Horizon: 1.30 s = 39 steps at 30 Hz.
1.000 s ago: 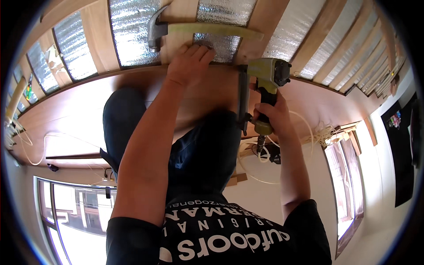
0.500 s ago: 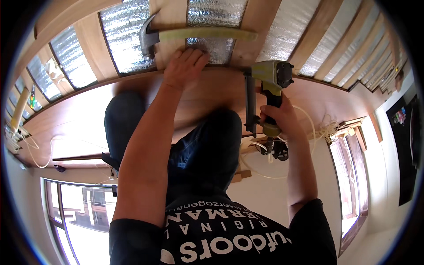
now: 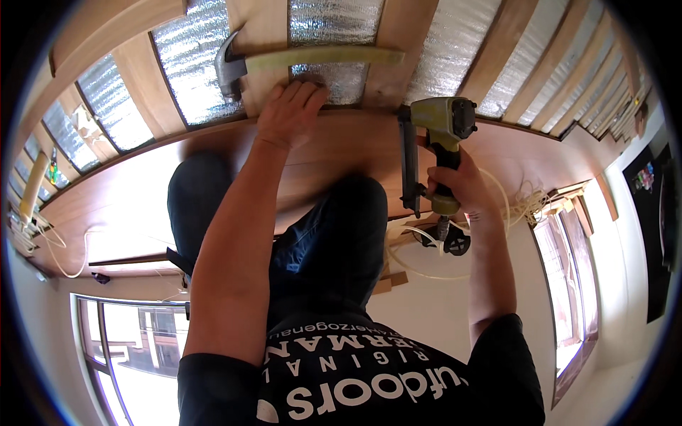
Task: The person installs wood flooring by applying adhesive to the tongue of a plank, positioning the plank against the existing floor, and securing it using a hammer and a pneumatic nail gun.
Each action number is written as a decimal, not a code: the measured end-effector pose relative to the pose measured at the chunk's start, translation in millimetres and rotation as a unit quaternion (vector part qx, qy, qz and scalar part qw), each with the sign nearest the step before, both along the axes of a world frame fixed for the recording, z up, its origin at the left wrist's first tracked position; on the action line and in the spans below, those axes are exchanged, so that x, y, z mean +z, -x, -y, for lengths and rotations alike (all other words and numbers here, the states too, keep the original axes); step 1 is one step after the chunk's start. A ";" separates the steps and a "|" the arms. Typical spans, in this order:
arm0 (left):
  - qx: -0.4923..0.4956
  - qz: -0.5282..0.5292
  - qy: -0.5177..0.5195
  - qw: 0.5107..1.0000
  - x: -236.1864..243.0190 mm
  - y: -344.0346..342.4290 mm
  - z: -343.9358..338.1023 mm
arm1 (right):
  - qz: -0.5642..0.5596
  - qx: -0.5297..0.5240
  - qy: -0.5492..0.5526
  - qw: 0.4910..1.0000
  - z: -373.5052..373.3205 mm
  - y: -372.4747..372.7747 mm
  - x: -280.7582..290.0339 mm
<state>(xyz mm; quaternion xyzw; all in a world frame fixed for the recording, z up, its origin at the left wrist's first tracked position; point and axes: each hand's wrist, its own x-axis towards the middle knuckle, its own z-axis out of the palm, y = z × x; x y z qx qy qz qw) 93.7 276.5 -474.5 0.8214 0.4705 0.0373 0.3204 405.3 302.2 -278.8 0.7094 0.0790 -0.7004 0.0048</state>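
Note:
Gripped by its black handle, a green-grey air nail gun (image 3: 442, 122) is in my right hand (image 3: 460, 177). Its long dark magazine points down along the left side, and a hose fitting sits at the handle's end. My left hand (image 3: 293, 112) rests at the far edge of the reddish-brown floorboards (image 3: 334, 142), fingers curled and bunched; what lies under the fingertips is hidden. Just beyond those fingers a claw hammer (image 3: 323, 57) lies across the wooden battens (image 3: 266, 21), its head to the left and its pale yellow handle to the right.
Silvery foil sheeting (image 3: 334, 21) shows between the battens. My knees (image 3: 355, 206) are on the laid boards. A pale air hose (image 3: 529, 206) lies coiled at the right. Another yellow-handled tool (image 3: 34, 188) lies at the far left. Windows (image 3: 135, 341) stand on both sides.
The nail gun and my right hand have shifted slightly right. My left hand stays at the board edge, while the hammer and battens appear a little further left in view.

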 end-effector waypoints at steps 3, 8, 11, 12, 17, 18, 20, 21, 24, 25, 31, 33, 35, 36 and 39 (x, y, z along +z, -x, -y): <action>-0.005 -0.001 0.006 1.000 1.8 -4.0 -7.4 | -0.009 0.025 -0.031 0.999 4.9 -10.8 1.0; -0.003 -0.027 -0.011 1.000 -1.9 -0.6 -3.3 | 0.091 0.011 -0.054 0.994 -20.0 -12.8 29.0; -0.014 -0.001 -0.006 1.000 6.3 -3.8 -3.4 | 0.191 0.220 -0.140 0.946 -48.0 -60.6 49.5; -0.004 0.002 -0.017 1.000 0.9 -4.9 4.2 | 0.227 0.359 -0.237 0.874 -65.5 -75.8 46.7; 0.003 -0.004 -0.031 0.999 0.4 -2.8 4.2 | 0.414 0.683 -0.180 0.575 -202.9 -68.1 37.9; 0.018 -0.004 -0.042 0.999 -0.9 -3.1 2.6 | 0.419 0.762 -0.269 0.414 -222.8 -61.9 38.4; 0.024 0.002 -0.055 0.998 0.8 -7.1 0.7 | 0.383 0.786 -0.366 0.318 -256.6 -88.7 6.5; 0.021 0.015 -0.055 0.998 2.0 -16.3 -3.8 | 0.382 0.792 -0.357 0.316 -262.4 -98.0 5.5; 0.019 0.004 -0.062 0.998 2.3 -13.7 -3.8 | 0.333 0.780 -0.392 0.357 -277.7 -123.6 -38.6; 0.013 0.003 -0.067 0.998 0.5 -14.8 -4.4 | 0.324 0.777 -0.425 0.335 -272.6 -136.5 -58.3; 0.012 -0.003 -0.073 0.997 1.6 -12.2 -4.2 | 0.333 0.726 -0.475 0.369 -241.0 -158.9 -115.1; 0.012 -0.005 -0.073 0.997 1.6 -13.1 -3.2 | 0.322 0.716 -0.389 0.483 -235.1 -148.2 -113.3; 0.002 0.003 -0.076 0.997 0.6 -18.6 -5.4 | 0.415 0.610 -0.486 0.468 -199.6 -160.1 -131.8; 0.003 -0.005 -0.075 0.997 -0.3 -16.9 -5.2 | 0.449 0.551 -0.520 0.474 -184.7 -153.0 -131.0; -0.002 -0.008 -0.057 0.998 3.2 -17.5 -2.9 | 0.465 0.393 -0.573 0.548 -104.2 -130.6 -122.6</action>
